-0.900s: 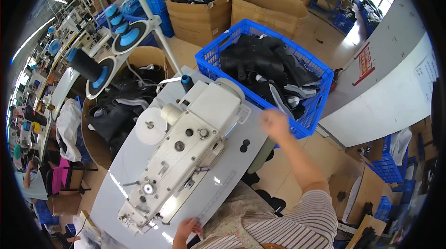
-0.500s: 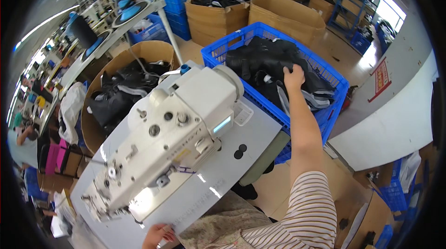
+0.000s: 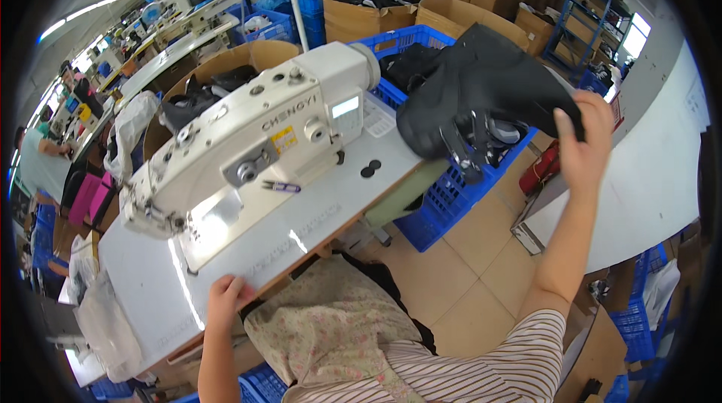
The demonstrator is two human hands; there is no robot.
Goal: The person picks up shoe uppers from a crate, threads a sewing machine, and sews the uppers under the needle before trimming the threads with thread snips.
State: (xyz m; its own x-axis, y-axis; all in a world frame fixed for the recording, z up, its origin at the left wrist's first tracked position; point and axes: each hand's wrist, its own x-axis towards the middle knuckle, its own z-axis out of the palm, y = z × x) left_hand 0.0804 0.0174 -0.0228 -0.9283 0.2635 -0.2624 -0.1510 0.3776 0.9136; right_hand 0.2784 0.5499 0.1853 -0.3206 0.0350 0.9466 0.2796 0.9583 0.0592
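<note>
My right hand grips the top end of a black boot upper and holds it in the air. The piece looks like leather, with straps and metal buckles hanging at its lower side. Below and behind it, a blue plastic crate holds more dark uppers. At the front edge of the sewing table, my left hand rests with its fingers curled in, and nothing shows in it. A white sewing machine stands on the table, and small purple-handled thread snips lie on its bed.
Two black round pieces lie on the table. Behind the machine is a cardboard box of dark uppers. More cardboard boxes stand at the back, with a blue rack. To the right is a white curved panel. Someone works far left.
My right hand has lifted the boot upper out of the crate and moved right with it. The view has shifted, showing more of the table's front edge. My left hand stays by that edge.
</note>
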